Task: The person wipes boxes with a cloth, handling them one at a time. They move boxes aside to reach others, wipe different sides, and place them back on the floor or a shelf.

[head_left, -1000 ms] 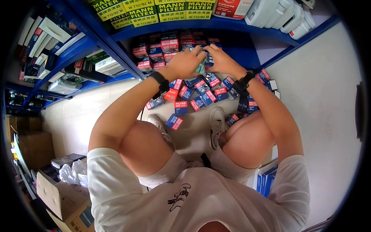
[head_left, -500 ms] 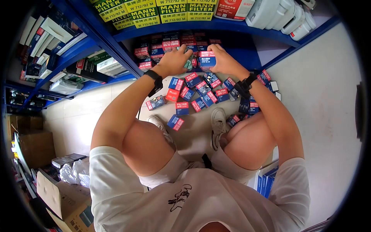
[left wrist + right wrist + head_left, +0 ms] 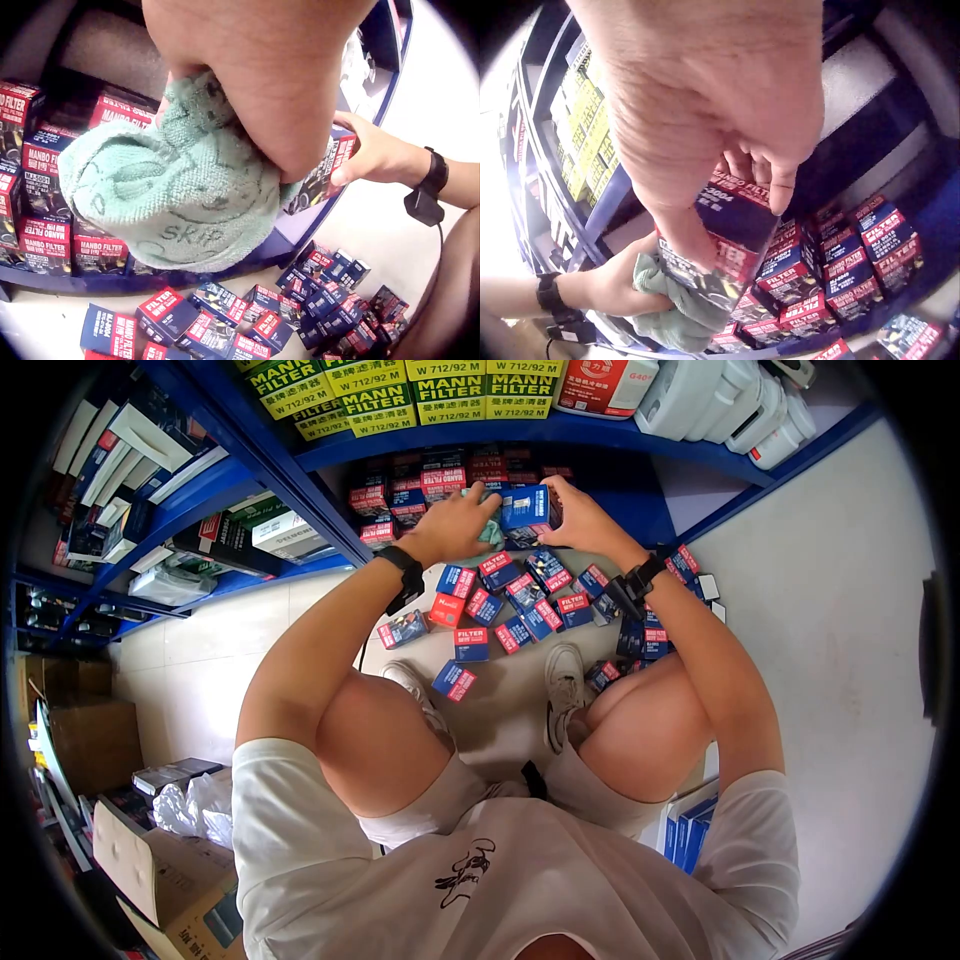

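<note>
The right hand [image 3: 588, 520] grips a blue and red filter box [image 3: 526, 508] at the front of the low shelf; in the right wrist view its thumb and fingers span the box [image 3: 731, 232]. A light green cloth [image 3: 180, 195] hangs bunched under the left hand [image 3: 455, 525], which holds it close to the box's left side. In the right wrist view the cloth [image 3: 676, 307] lies against the box. The left hand's fingertips are hidden in the left wrist view.
Stacked filter boxes [image 3: 440, 482] fill the low shelf's left part. Loose boxes [image 3: 523, 588] lie on the floor between shelf and shoes. The upper shelf's blue edge [image 3: 450, 432], bearing yellow-green boxes and white jugs, runs above the hands.
The right hand has drawn a box away from the cloth, then turned it so its blue side shows and brought it back beside the cloth. The left hand moved slightly left.
</note>
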Demonstrator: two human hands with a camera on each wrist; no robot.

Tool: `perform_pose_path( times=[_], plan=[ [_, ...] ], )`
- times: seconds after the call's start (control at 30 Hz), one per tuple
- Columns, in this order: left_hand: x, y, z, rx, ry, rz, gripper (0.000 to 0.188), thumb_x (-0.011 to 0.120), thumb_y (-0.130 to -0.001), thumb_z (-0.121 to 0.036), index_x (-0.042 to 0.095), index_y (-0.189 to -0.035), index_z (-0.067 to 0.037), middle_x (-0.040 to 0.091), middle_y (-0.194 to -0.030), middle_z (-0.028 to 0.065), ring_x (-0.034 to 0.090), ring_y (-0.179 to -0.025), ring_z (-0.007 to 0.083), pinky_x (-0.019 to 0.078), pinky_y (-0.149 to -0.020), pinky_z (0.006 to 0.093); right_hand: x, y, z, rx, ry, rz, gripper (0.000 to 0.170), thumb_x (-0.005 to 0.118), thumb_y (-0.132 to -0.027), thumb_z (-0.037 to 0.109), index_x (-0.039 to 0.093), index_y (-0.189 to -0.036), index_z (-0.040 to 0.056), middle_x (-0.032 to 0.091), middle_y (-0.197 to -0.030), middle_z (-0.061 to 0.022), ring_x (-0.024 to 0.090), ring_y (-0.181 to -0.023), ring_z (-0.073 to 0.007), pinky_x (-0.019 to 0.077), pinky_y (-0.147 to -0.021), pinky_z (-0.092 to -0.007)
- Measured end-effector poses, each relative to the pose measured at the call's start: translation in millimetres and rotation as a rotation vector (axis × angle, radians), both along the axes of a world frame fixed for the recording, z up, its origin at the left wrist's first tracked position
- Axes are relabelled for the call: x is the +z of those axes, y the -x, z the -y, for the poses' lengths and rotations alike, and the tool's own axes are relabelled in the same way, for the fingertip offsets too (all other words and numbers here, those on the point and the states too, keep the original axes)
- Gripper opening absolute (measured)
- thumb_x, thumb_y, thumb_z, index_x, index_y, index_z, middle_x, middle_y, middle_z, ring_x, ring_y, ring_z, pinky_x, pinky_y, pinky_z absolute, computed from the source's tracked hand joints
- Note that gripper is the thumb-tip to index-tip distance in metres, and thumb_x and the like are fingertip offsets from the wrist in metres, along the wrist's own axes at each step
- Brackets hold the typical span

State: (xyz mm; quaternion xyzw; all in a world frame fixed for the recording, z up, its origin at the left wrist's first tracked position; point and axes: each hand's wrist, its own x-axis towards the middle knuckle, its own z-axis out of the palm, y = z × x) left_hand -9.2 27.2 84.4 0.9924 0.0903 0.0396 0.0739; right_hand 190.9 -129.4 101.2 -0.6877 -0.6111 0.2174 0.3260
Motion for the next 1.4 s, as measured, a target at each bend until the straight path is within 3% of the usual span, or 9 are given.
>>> perform_pose_path(
  times=[0.13,0.47,0.57,0.63,0.87,1.03,1.17,1.33,1.4],
  plan=[
    [3,-3,9,-0.001,0.09,0.019,0.073,0.079,-0.074,-0.029,0.044,-0.132,-0.002,0.05,-0.123,0.0219,0.061,-0.104,0.044,0.0538,-0.087,0.0502,-13,-2,-1,0.025,-0.083,0.069,0.067,0.085,-0.065,0.012,0.047,-0.119,0.0035,0.062,-0.107,-0.0205,0.063,-0.102,-0.0357,0.0498,-0.088,-0.0398],
    [1,0,7,0.035,0.056,0.05,0.072,0.079,-0.074,-0.028,0.043,-0.13,-0.002,0.049,-0.123,0.0213,0.062,-0.101,0.0435,0.0541,-0.086,0.0499,-5,4,3,0.094,-0.018,0.071,0.069,0.086,-0.064,0.015,0.051,-0.121,0.0017,0.065,-0.105,-0.0208,0.065,-0.1,-0.0351,0.0501,-0.088,-0.0383],
    [0,1,4,0.052,0.052,0.031,0.071,0.08,-0.073,-0.027,0.044,-0.129,-0.002,0.049,-0.124,0.0209,0.062,-0.101,0.0432,0.0543,-0.086,0.0498,0,11,4,0.088,0.093,-0.081,0.07,0.087,-0.064,0.016,0.051,-0.122,0.001,0.065,-0.105,-0.0213,0.065,-0.101,-0.0354,0.0498,-0.088,-0.0385],
    [0,1,6,0.039,0.023,0.033,0.071,0.08,-0.072,-0.026,0.044,-0.129,-0.002,0.049,-0.123,0.0204,0.062,-0.1,0.0428,0.0543,-0.085,0.0502,-4,10,3,0.072,0.032,0.091,0.07,0.087,-0.064,0.017,0.051,-0.122,0.0008,0.065,-0.106,-0.0221,0.065,-0.101,-0.0355,0.0497,-0.088,-0.0384],
    [5,-1,11,-0.014,0.049,0.074,0.068,0.08,-0.073,-0.029,0.047,-0.125,-0.003,0.051,-0.121,0.02,0.062,-0.101,0.0417,0.057,-0.081,0.0499,-18,-4,4,0.072,-0.052,0.139,0.068,0.086,-0.065,0.013,0.051,-0.122,-0.0016,0.066,-0.104,-0.022,0.065,-0.1,-0.0352,0.0502,-0.087,-0.0381],
    [0,-4,13,-0.092,0.014,0.145,0.072,0.08,-0.071,-0.028,0.047,-0.13,-0.004,0.05,-0.121,0.0191,0.062,-0.098,0.0407,0.0568,-0.079,0.0494,-24,-15,3,0.114,0.094,0.051,0.075,0.087,-0.062,0.017,0.05,-0.123,-0.0046,0.064,-0.109,-0.025,0.063,-0.106,-0.0378,0.0504,-0.089,-0.0398],
    [1,-3,14,-0.071,0.028,0.099,0.071,0.081,-0.071,-0.026,0.046,-0.13,-0.009,0.049,-0.12,0.0163,0.061,-0.103,0.0403,0.0545,-0.083,0.0489,-27,-18,3,0.133,0.079,0.059,0.075,0.086,-0.062,0.02,0.051,-0.124,-0.0045,0.064,-0.109,-0.0256,0.063,-0.106,-0.0388,0.05,-0.089,-0.0406],
    [7,-4,20,-0.079,0.035,0.092,0.071,0.081,-0.07,-0.023,0.047,-0.13,-0.009,0.049,-0.12,0.0162,0.061,-0.103,0.0408,0.0549,-0.082,0.0488,-32,-13,1,0.078,0.001,0.286,0.075,0.085,-0.062,0.026,0.052,-0.121,-0.007,0.063,-0.113,-0.0271,0.06,-0.11,-0.0418,0.049,-0.093,-0.0423],
    [7,-6,25,-0.126,0.061,0.097,0.071,0.081,-0.069,-0.022,0.047,-0.13,-0.009,0.049,-0.12,0.0162,0.061,-0.103,0.0409,0.055,-0.082,0.0489,-29,-9,-1,0.107,0.077,0.303,0.076,0.085,-0.063,0.025,0.053,-0.124,-0.0078,0.062,-0.118,-0.0267,0.058,-0.115,-0.0401,0.0466,-0.098,-0.0413]
  ],
)
